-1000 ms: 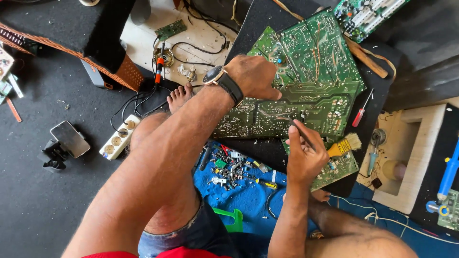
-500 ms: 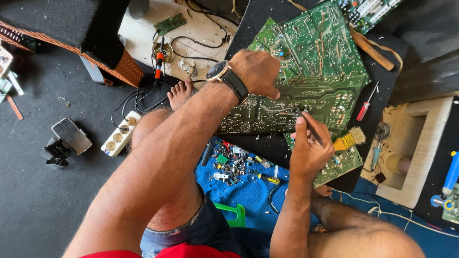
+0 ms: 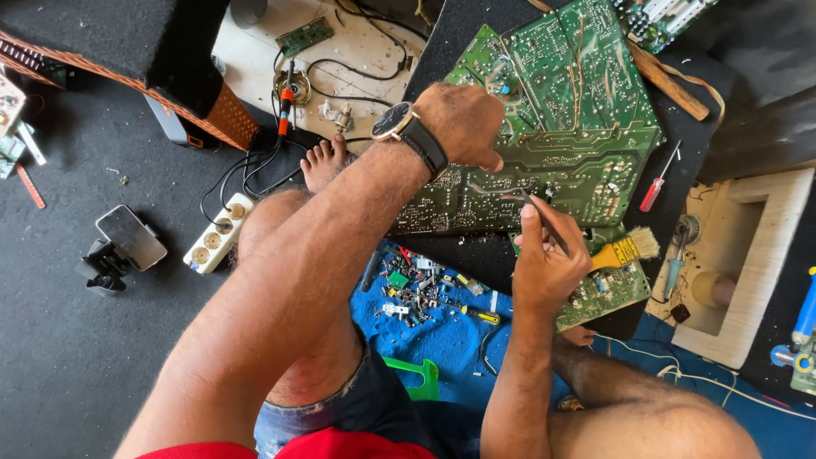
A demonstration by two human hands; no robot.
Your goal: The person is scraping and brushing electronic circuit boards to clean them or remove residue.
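Basically, big green circuit board (image 3: 552, 127), solder side up

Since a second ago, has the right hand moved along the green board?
Yes. The right hand with its thin tool has shifted slightly up the circuit board, away from the yellow brush and closer to the left hand.

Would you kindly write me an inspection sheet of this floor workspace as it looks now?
Surface: dark floor mat, blue cloth under small parts.
Job's things: large green circuit board; thin tool touching it.
Clutter: yellow brush, red screwdriver, loose components, phone on stand.
Grip: left hand pressing on the board; right hand pinching the tool.
Cables: black leads by white power strip.
Surroundings: white foam tray, speaker box.
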